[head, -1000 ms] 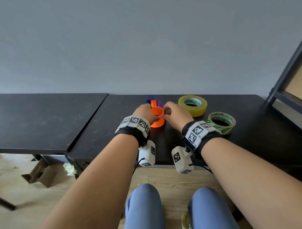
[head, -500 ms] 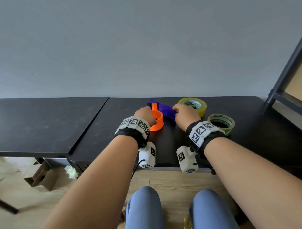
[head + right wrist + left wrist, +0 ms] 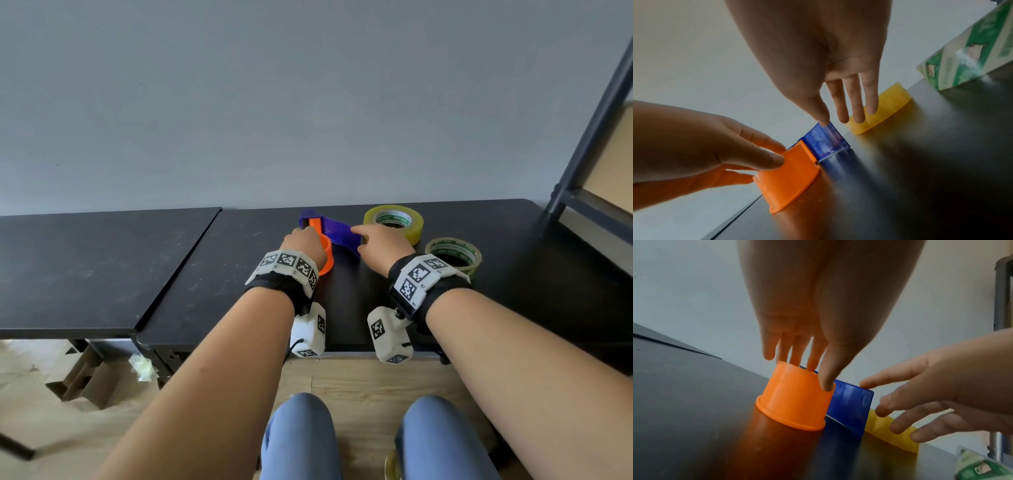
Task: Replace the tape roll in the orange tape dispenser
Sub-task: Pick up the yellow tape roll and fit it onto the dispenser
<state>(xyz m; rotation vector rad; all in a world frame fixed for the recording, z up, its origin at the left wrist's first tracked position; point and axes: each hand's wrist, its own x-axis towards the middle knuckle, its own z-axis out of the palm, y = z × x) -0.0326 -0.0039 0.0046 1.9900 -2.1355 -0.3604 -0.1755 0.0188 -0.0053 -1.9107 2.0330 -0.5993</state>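
The orange tape dispenser (image 3: 327, 257) stands on the black table (image 3: 239, 274) as a bare orange drum (image 3: 795, 399) with a blue translucent flap (image 3: 851, 404) hinged beside it. My left hand (image 3: 303, 243) pinches the drum's wall, thumb outside and fingers behind the rim. My right hand (image 3: 376, 240) is spread, its thumb tip touching the flap's (image 3: 826, 142) top edge while the other fingers hang straight. A full yellow tape roll (image 3: 394, 221) lies flat just beyond the right hand. A nearly empty roll with a green-printed core (image 3: 454, 255) lies to its right.
A second black table (image 3: 85, 260) adjoins on the left with a narrow seam between. A black metal shelf post (image 3: 589, 137) rises at the far right. The grey wall runs close behind the dispenser. Cardboard pieces (image 3: 89, 380) lie on the floor under the left table.
My right hand has moved right, away from the drum, and the blue flap has swung out to the right with it. My left hand stays on the orange drum.
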